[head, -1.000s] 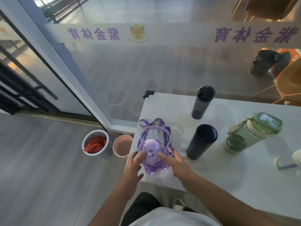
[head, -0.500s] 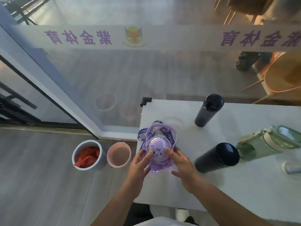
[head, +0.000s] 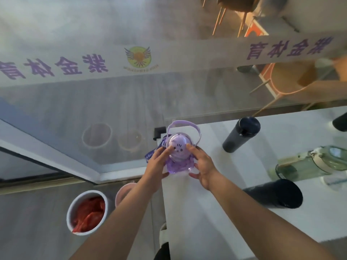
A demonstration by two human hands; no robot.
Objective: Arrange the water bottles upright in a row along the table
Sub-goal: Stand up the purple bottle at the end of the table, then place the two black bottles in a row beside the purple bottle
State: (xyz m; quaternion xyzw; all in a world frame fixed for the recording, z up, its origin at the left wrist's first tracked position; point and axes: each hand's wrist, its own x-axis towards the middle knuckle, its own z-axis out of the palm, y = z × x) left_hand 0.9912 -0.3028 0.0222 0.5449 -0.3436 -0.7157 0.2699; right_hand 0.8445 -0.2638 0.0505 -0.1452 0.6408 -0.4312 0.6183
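Note:
A purple bottle (head: 179, 147) with a domed lid and a carry handle stands upright near the far left corner of the white table (head: 206, 212). My left hand (head: 156, 166) grips its left side and my right hand (head: 201, 164) its right side, fingertips on the lid. A dark bottle (head: 240, 135) stands upright to the right near the glass. A green-lidded clear bottle (head: 309, 164) and a dark tumbler (head: 274, 193) sit further right. Another dark bottle (head: 340, 121) shows at the right edge.
A glass wall (head: 112, 91) runs directly behind the table. On the floor to the left stand a white bucket (head: 87, 212) with red contents and a pink bucket (head: 122, 193), partly hidden by my left arm. Chairs (head: 293, 83) stand beyond the glass.
Both hands have slid the purple bottle away from me toward the table's far left corner by the glass. Its handle has swung to the far side. My view has tilted.

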